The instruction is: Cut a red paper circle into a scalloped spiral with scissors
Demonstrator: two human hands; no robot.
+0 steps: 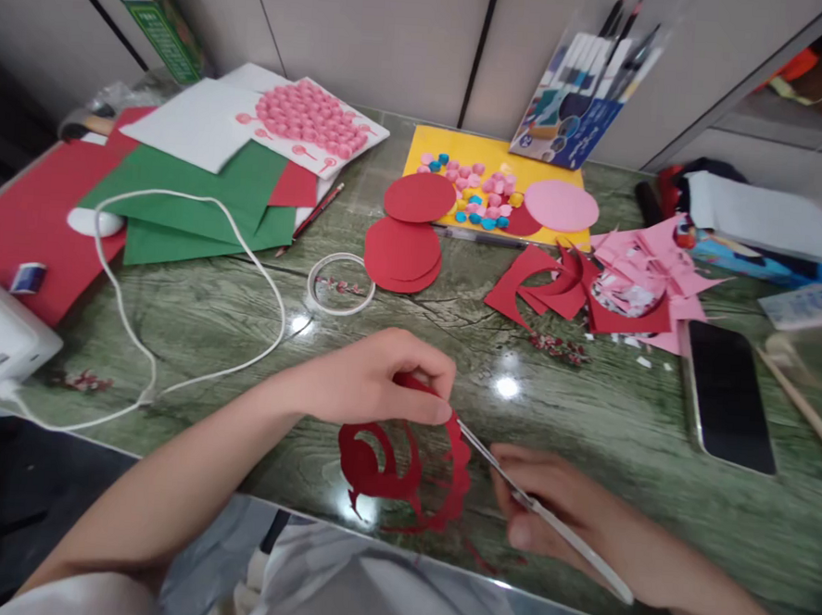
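Note:
My left hand (396,381) is closed on the upper edge of a red paper cutout (452,486), pinching it between thumb and fingers. The cutout hangs over the table's near side, with a scalloped right edge and curved openings inside. My right hand (558,511) is closed around scissors (499,466) with slim metal blades and a white handle, seen nearly edge-on. Their blade tips meet the cutout's right edge, just below my left fingertips. The fingers inside the handle are partly hidden. Below the blades, thin red scraps (483,558) lie near the table edge.
Beyond my hands lie red paper circles (404,251), a tape ring (341,285) and a yellow sheet (421,146) with small paper rolls. Red and pink scraps (635,293) and a phone (730,397) are on the right. A looping white cable (204,383) runs across the left.

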